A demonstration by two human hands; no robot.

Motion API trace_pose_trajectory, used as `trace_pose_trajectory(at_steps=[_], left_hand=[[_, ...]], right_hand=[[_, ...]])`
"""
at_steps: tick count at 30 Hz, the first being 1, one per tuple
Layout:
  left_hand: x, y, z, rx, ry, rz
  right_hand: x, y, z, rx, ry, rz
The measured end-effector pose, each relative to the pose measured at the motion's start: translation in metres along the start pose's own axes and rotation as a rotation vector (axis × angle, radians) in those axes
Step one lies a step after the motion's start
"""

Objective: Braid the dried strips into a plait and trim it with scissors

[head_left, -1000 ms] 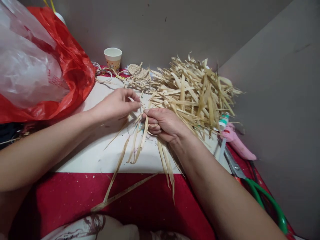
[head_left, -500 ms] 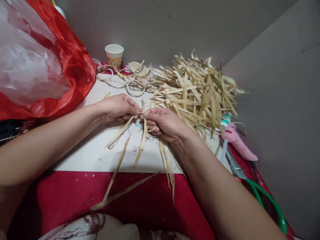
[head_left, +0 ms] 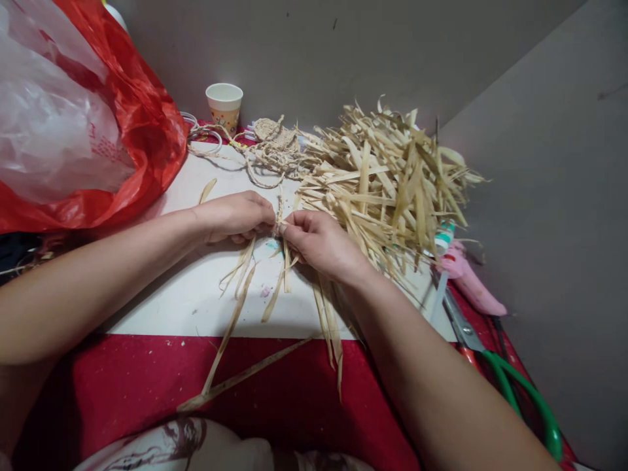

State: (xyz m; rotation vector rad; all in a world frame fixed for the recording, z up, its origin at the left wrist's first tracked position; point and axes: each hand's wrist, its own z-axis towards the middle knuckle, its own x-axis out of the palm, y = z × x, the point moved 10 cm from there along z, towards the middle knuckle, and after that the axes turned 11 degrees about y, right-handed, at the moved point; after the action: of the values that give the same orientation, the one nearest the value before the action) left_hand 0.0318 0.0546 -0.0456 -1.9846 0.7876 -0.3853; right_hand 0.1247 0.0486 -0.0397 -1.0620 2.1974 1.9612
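On the white board (head_left: 181, 315): a thin braid (head_left: 280, 203) sits between the left hand (head_left: 240, 216) and the right hand (head_left: 318, 242), at their fingertips.
Line of the braid: near to far, its near end at the fingers; neither hand is clearly closer.
Left grip: narrow, fingertips pinched on straw strips (head_left: 246, 261) that trail nearward.
Right grip: thumb and finger closed on the braid's near end.
Braid's look: pale tan, dry, twisted.
Straw pile (head_left: 387, 170): beyond the right hand, far right.

Fingertips (head_left: 285, 227) partly hide the braid (head_left: 280, 207) — its lower end, perhaps.
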Motion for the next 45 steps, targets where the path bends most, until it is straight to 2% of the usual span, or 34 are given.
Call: trace_pose_trajectory(at_steps=[9,14,18,24,28,31,37,39,41,43,45], left_hand=[[-0.002,0.003,0.001,-0.018,-0.003,-0.030],[-0.006,0.003,0.000,-0.015,-0.045,-0.021],[-0.005,0.000,-0.002,0.007,-0.067,-0.005],[-0.005,0.002,-0.003,0.018,-0.094,-0.082],[-0.001,0.009,0.001,0.011,-0.027,-0.252],[0.005,0.013,0.003,-0.005,0.044,-0.386],[0.009,0.011,0.004,0.032,0.075,-0.441],[0.010,0.010,0.004,0.040,0.084,-0.446],[0.010,0.010,0.004,0.038,0.090,-0.447],[0.009,0.009,0.003,0.032,0.086,-0.447],[0.006,0.009,0.001,0.027,0.078,-0.447]], right_hand=[[-0.004,0.011,-0.002,-0.092,-0.070,-0.227],[-0.020,0.016,-0.010,-0.028,-0.138,-0.322],[-0.024,0.024,-0.019,-0.004,-0.157,-0.296],[-0.003,0.041,-0.028,-0.054,-0.140,-0.411],[0.012,0.045,-0.032,-0.037,-0.075,-0.568],[0.016,0.043,-0.033,0.011,-0.050,-0.712],[0.015,0.043,-0.033,0.029,-0.059,-0.879],[0.023,0.045,-0.035,0.026,0.003,-0.878],[0.040,0.051,-0.041,-0.020,0.157,-0.855],[0.065,0.060,-0.055,-0.105,0.414,-0.774],[0.085,0.072,-0.077,-0.197,0.681,-0.591]])
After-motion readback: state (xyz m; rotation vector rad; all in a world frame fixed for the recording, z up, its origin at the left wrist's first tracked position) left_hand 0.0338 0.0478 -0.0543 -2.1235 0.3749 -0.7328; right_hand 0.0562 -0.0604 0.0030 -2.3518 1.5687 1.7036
